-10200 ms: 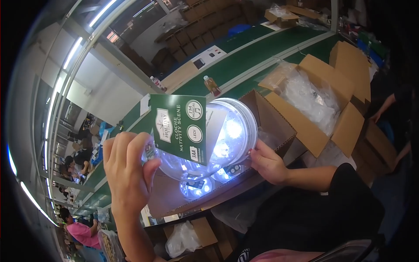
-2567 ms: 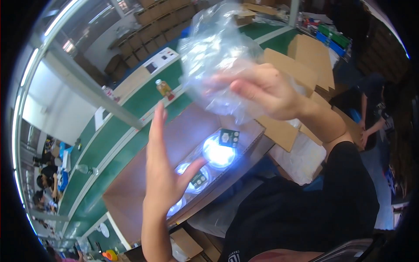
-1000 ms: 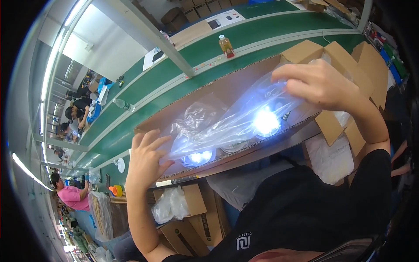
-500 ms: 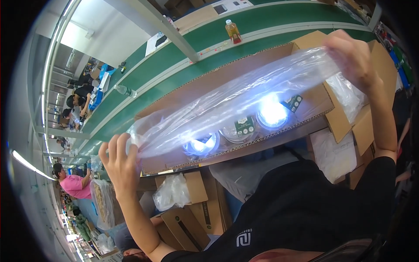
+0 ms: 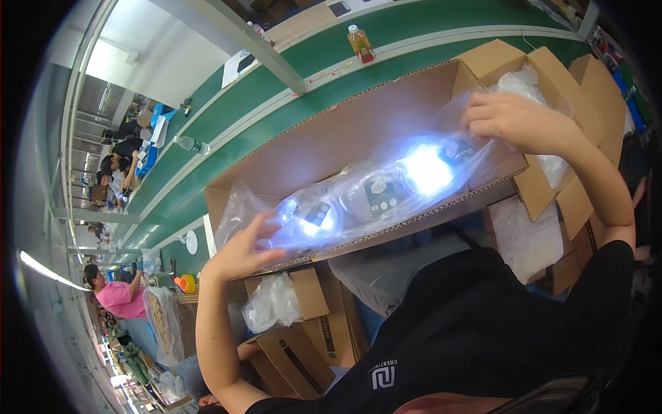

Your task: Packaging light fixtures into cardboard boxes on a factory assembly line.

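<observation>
A long cardboard box (image 5: 331,117) lies tilted in front of me. Inside, a clear plastic sheet (image 5: 331,196) covers a row of round, clear-wrapped items with dark green labels. Two of them shine bright white: one lamp (image 5: 427,169) on the right, another (image 5: 310,217) on the left. Between them sits a round item (image 5: 376,196) that is not lit. My left hand (image 5: 241,245) rests at the box's left end with fingers apart, touching the plastic. At the right end my right hand (image 5: 507,121) has its fingers curled on the sheet's edge.
The green bench (image 5: 269,138) runs behind the box, carrying a drink bottle (image 5: 360,45) and a clear bottle (image 5: 192,145). Open cartons (image 5: 572,103) with plastic bags stand at right. Below are a bag-filled carton (image 5: 310,293) and flat cardboard. A person in pink (image 5: 121,297) stands far left.
The plastic sheet, stretched above the box before, now lies down over the round items. Both hands have come lower and inward, and the left fingers have spread.
</observation>
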`<state>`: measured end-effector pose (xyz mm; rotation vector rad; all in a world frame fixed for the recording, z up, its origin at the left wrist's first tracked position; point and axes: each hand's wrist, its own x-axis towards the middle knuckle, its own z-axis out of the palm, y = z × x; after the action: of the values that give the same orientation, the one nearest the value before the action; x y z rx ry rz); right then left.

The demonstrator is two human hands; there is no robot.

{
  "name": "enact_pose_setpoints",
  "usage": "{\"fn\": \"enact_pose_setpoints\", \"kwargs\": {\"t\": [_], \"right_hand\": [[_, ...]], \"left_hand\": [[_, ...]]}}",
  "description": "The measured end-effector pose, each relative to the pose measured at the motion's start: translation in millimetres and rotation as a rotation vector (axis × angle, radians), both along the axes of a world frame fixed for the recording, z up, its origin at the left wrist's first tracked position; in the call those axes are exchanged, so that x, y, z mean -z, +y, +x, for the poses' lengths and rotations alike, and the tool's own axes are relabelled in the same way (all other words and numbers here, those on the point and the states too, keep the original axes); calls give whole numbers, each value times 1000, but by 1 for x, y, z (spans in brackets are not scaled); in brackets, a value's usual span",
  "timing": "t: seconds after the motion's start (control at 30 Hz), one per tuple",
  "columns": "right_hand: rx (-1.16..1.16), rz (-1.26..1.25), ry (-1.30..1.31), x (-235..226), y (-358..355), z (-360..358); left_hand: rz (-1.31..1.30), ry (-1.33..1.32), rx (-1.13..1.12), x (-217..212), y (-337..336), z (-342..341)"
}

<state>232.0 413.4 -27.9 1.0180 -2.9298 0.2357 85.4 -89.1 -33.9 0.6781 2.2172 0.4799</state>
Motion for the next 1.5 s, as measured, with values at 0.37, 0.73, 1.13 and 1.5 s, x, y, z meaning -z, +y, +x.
{"fn": "enact_pose_setpoints", "kwargs": {"t": [0.37, 0.73, 1.13, 1.5], "right_hand": [[-19, 163, -366, 24, -10, -22], [89, 716, -815, 89, -20, -33], [60, 494, -663, 97, -62, -76], [279, 692, -820, 125, -43, -89]], "left_hand": [[-327, 468, 349, 54, 18, -33], [-428, 578, 193, 82, 17, -54], [53, 15, -468, 98, 34, -59], [-255, 194, 151, 113, 51, -80]]}}
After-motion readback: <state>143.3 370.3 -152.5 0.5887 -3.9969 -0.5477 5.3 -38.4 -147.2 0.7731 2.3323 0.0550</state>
